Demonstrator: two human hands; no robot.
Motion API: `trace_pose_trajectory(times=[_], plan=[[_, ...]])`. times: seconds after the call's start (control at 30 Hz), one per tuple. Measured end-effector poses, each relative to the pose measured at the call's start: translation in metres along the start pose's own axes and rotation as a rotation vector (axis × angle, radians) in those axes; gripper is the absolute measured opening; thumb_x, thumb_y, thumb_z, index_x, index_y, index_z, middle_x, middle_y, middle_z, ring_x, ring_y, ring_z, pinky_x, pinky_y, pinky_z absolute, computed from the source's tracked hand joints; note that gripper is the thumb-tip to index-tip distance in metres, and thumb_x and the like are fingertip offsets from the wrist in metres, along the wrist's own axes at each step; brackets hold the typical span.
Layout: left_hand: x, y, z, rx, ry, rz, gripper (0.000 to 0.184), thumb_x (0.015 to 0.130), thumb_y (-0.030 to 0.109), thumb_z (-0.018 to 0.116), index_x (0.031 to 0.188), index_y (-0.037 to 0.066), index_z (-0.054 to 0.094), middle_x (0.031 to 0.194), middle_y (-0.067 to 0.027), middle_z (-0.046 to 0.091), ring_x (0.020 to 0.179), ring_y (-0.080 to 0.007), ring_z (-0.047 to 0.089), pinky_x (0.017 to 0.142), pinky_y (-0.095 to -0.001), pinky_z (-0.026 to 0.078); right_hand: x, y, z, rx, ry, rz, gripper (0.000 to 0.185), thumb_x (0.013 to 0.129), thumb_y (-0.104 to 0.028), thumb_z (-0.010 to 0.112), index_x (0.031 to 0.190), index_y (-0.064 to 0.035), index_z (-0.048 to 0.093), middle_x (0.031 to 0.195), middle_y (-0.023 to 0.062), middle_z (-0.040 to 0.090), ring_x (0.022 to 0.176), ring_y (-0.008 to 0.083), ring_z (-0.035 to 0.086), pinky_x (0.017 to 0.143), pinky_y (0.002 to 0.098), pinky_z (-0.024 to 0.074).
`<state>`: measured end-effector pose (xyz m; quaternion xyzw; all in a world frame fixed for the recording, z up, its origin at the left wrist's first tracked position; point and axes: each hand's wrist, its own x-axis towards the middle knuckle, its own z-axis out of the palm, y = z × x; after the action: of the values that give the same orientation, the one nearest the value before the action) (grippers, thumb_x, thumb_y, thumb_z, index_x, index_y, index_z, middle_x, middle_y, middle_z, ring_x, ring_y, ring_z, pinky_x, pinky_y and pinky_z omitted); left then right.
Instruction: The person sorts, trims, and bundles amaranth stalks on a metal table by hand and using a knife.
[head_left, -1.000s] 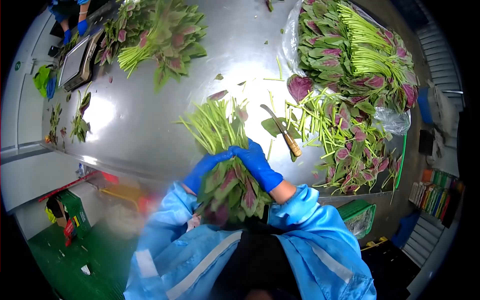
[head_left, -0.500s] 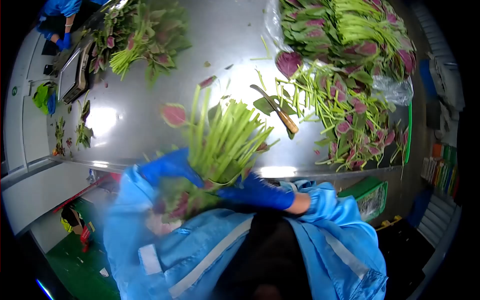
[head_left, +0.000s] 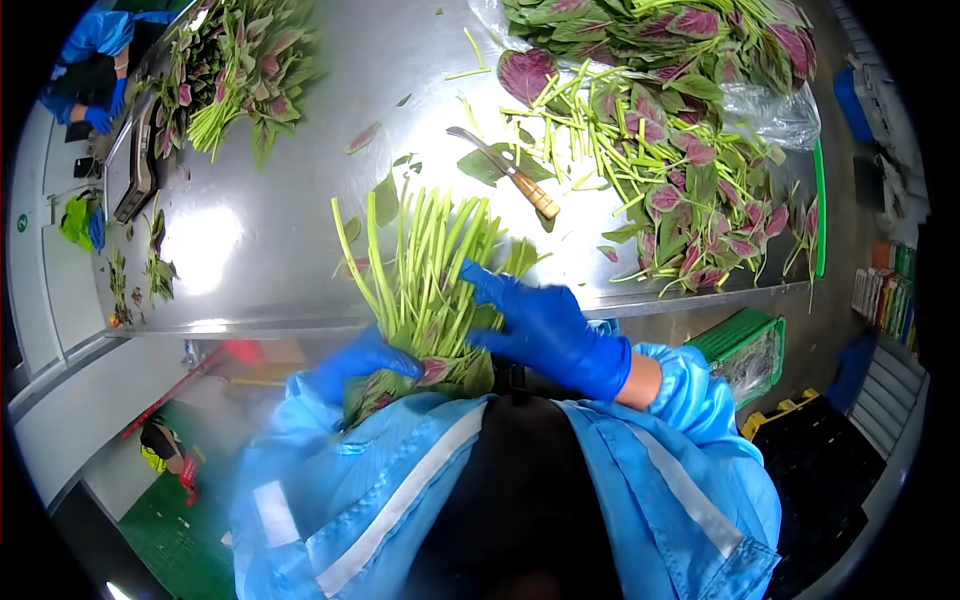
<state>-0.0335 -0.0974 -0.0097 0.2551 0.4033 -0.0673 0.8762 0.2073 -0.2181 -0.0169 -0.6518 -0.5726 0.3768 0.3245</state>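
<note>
In front of my body stands a bunch of red-and-green amaranth [head_left: 425, 275], cut stem ends up and leaves down. My left hand [head_left: 365, 362], in a blue glove, is closed around its lower leafy part. On the bunch's right side, my right hand [head_left: 552, 335] has its gloved fingers spread, with fingertips against the stems. Beyond it lies a curved knife with a wooden handle [head_left: 533, 192], partly over a green leaf. Cut stem pieces [head_left: 590, 150] and loose amaranth leaves [head_left: 700, 215] are strewn right of the knife.
A large amaranth pile [head_left: 650, 35] lies on clear plastic [head_left: 765, 115] at the far right of the metal table [head_left: 270, 290]. More bunches [head_left: 245, 80] are at the far left, beside a scale [head_left: 137, 165]. Another person's gloved hands [head_left: 105, 110] show there. A green crate [head_left: 755, 350] stands below right.
My right hand has come away from the bunch's base and moved up along its right side, fingers now spread. The bunch stands more upright in my left hand. The view has shifted.
</note>
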Motion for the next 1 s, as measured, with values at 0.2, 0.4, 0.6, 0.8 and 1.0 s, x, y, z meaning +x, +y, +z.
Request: trace_pose_trajectory(times=[0.2, 0.4, 0.6, 0.8, 1.0], plan=[[-0.013, 0.005, 0.033, -0.119, 0.043, -0.024, 0.092, 0.060, -0.016, 0.063, 0.144, 0.004, 0.032, 0.132, -0.0145, 0.052, 0.122, -0.0241, 0.050, 0.100, -0.0347, 0.040, 0.020, 0.047, -0.066, -0.229, 0.558, 0.022, 0.033, 0.087, -0.014, 0.061, 0.119, -0.0089, 0.058, 0.101, 0.0128, 0.065, 0.086, 0.0261, 0.065, 0.084, 0.0373, 0.0489], [-0.002, 0.002, 0.042, -0.029, 0.003, -0.027, 0.094, 0.059, -0.015, 0.065, 0.145, 0.004, 0.030, 0.136, -0.0140, 0.049, 0.128, -0.0258, 0.046, 0.110, -0.0365, 0.032, 0.027, 0.018, -0.006, -0.381, 0.214, -0.261, 0.030, 0.085, -0.038, 0.063, 0.090, -0.0086, 0.066, 0.081, 0.0110, 0.062, 0.082, 0.0259, 0.063, 0.094, 0.0399, 0.0417], [0.002, 0.005, 0.055, 0.012, -0.073, 0.035, 0.096, 0.064, -0.012, 0.068, 0.147, 0.008, 0.026, 0.143, -0.0112, 0.041, 0.134, -0.0239, 0.037, 0.114, -0.0368, 0.025, 0.017, 0.045, -0.014, -0.272, -0.180, -0.147, 0.029, 0.085, -0.036, 0.060, 0.088, -0.0070, 0.063, 0.084, 0.0137, 0.059, 0.081, 0.0313, 0.060, 0.081, 0.0413, 0.0460], [0.010, 0.000, 0.044, 0.086, -0.050, -0.006, 0.099, 0.062, -0.013, 0.072, 0.147, 0.008, 0.026, 0.143, -0.0107, 0.042, 0.133, -0.0234, 0.038, 0.112, -0.0370, 0.028, 0.028, 0.076, 0.009, 0.011, -0.076, -0.482, 0.054, 0.076, -0.024, 0.067, 0.125, -0.0061, 0.053, 0.103, 0.0198, 0.061, 0.096, 0.0359, 0.058, 0.087, 0.0428, 0.0470], [0.012, 0.001, 0.046, 0.017, 0.016, -0.002, 0.096, 0.059, -0.016, 0.069, 0.144, 0.004, 0.031, 0.137, -0.0139, 0.047, 0.128, -0.0257, 0.044, 0.108, -0.0364, 0.034, 0.038, 0.028, -0.007, 0.225, -0.405, 0.107, 0.051, 0.075, -0.032, 0.071, 0.114, -0.0011, 0.062, 0.094, 0.0196, 0.065, 0.089, 0.0363, 0.062, 0.081, 0.0447, 0.0483]])
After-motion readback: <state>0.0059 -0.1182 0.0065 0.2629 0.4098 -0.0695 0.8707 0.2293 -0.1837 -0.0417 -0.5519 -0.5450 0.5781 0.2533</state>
